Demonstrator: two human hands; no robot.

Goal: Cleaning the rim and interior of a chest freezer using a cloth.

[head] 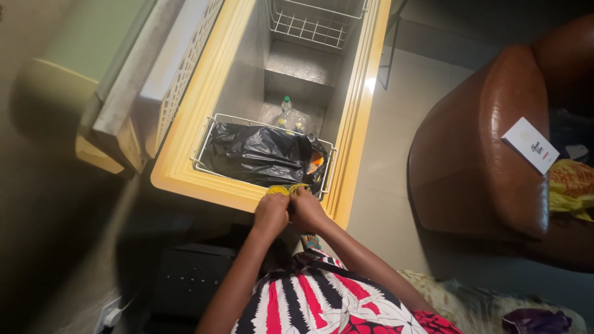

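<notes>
I look down into an open chest freezer (185, 142) with a yellow rim. My left hand (270, 213) and my right hand (306, 209) meet at its near edge, both closed on a small yellow thing (283, 190); what it is I cannot tell. Just beyond my hands a white wire basket (204, 141) hangs inside the freezer and holds a black plastic bag (257, 154) with something orange (317, 162) showing at its right end. A clear plastic bottle (289, 116) with a green cap lies on the freezer floor behind the basket.
A second wire basket (312, 21) hangs at the far end. The raised freezer lid (164, 74) stands at the left. A brown leather armchair (495, 142) at the right carries a white card (530, 145) and yellow cloth (572, 185). A dark box (189, 278) sits near my feet.
</notes>
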